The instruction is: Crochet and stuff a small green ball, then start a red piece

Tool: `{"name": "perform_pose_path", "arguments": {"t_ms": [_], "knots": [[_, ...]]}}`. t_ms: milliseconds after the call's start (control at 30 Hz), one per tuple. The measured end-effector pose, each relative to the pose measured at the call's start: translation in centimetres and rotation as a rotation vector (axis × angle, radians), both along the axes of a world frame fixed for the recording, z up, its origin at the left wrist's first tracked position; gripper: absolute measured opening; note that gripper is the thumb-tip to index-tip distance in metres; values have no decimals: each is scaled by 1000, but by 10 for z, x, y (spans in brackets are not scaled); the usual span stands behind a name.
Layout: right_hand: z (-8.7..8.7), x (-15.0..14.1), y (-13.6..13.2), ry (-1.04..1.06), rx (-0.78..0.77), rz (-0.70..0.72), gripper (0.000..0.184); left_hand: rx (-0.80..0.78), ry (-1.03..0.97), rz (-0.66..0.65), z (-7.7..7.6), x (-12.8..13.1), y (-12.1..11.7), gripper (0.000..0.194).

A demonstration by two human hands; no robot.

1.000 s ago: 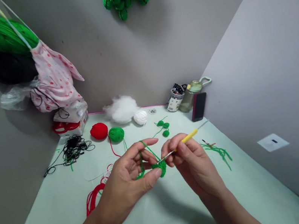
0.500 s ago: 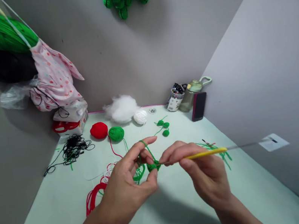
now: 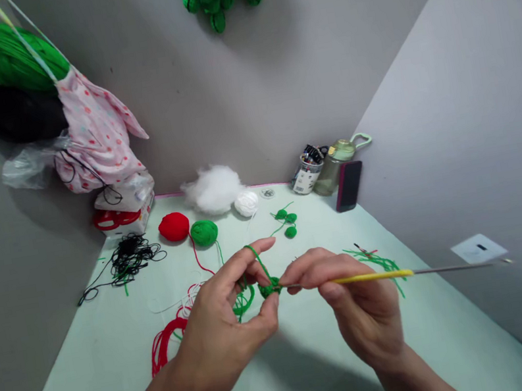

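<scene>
Fingers of the left hand (image 3: pixel 220 310) pinch the green crochet piece (image 3: pixel 267 287) between both hands, and the right hand (image 3: pixel 365 301) closes snugly round the hook (image 3: pixel 372 277), whose tip could lose a stitch if the raised yarn (image 3: pixel 258 260) slackens or the green coils (image 3: pixel 246 303) behind snag.

The table (image 3: pixel 82 385) is pretty much boxed in by plain grey walls (image 3: pixel 235 100). The right wall (image 3: pixel 430 127) is lit a bit brighter, and a plate (image 3: pixel 468 252) is mounted there.
</scene>
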State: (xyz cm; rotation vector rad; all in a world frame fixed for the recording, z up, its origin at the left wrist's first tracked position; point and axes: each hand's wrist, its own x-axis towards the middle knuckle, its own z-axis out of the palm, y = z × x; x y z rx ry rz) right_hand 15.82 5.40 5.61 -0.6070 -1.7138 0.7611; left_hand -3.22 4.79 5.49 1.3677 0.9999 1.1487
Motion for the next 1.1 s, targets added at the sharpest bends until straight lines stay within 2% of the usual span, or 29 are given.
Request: {"name": "perform_pose_path", "arguments": {"t_ms": [167, 333, 433, 533, 600, 667, 767, 833, 933, 1033, 1100], "knots": [[2, 1, -1, -132, 74, -10, 20, 27, -34, 33, 0, 0, 0, 49], [6, 5, 0, -138, 66, 13, 19, 37, 12, 51, 6, 1, -2, 47], [12, 8, -1, -279, 110, 5, 21, 110, 124, 63, 9, 2, -2, 35], [13, 4, -2, -502, 280, -122, 23, 155, 183, 69, 7, 2, 0, 29], [7, -1, -2, -598, 448, -251, 24, 72, 107, 83, 5, 2, 2, 36], [-3, -6, -1, -603, 588, -327, 31, -65, -58, 74, 3, 2, 4, 46], [-18, -6, -1, -597, 663, -420, 41, -204, -349, -19, -1, 6, 4, 57], [-23, -3, -3, -588, 668, -470, 48, -282, -500, -95, -3, 10, 3, 63], [-19, 0, -6, -496, 613, -416, 48, -424, -619, -186, -4, 12, 2, 73], [-8, -1, -5, -272, 413, -275, 36, -452, -635, -226, -1, 8, 4, 79], [-2, -3, -4, -95, 236, -194, 27, -418, -596, -211, 1, 3, 6, 74]]}}
